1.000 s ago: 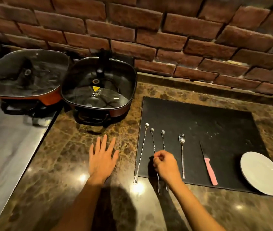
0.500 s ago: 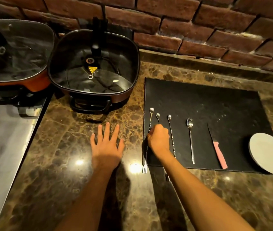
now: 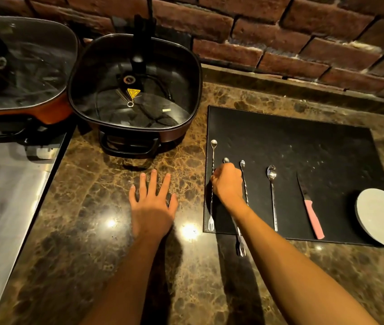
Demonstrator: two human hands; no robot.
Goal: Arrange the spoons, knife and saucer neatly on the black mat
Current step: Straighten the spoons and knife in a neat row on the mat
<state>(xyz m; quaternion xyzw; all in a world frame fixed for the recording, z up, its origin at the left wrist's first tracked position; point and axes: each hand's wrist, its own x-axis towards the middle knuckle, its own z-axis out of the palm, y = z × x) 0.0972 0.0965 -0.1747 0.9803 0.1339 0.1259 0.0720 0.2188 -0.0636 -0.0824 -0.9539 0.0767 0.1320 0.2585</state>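
A black mat (image 3: pixel 303 146) lies on the brown marble counter. On it, from left to right, lie a long twisted spoon (image 3: pixel 212 174), a second long spoon (image 3: pixel 239 240) whose fork end hangs off the mat's front edge, a third twisted spoon (image 3: pixel 244 179), a shorter plain spoon (image 3: pixel 272 198), a pink-handled knife (image 3: pixel 310 212) and a white saucer (image 3: pixel 383 216) overhanging the front right corner. My right hand (image 3: pixel 227 184) is closed on the second spoon's shaft. My left hand (image 3: pixel 152 205) rests flat on the counter, fingers spread.
Two square electric pans with glass lids stand at the back left, one dark (image 3: pixel 134 90) and one orange-sided (image 3: pixel 19 69). A brick wall (image 3: pixel 280 38) runs behind. A steel surface (image 3: pixel 8 195) adjoins the counter on the left.
My right hand has slid forward along the second spoon toward its bowl, carrying the spoon farther onto the mat. The view has shifted closer; my left hand stays flat.
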